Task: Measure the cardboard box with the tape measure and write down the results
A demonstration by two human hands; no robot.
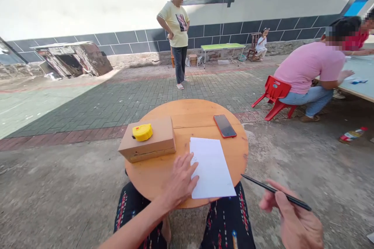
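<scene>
A white sheet of paper lies on the near side of a small round wooden table. My left hand rests flat on the table with spread fingers touching the paper's left edge. My right hand is off the table to the right, its fingers closed on a black pen that points toward the paper. A cardboard box sits on the table's left side with a yellow tape measure on top. A red-cased phone lies beyond the paper.
A person in a yellow shirt stands on the brick paving. A person in pink sits on a red chair at a table on the right. A bottle lies on the ground. A green table stands by the wall.
</scene>
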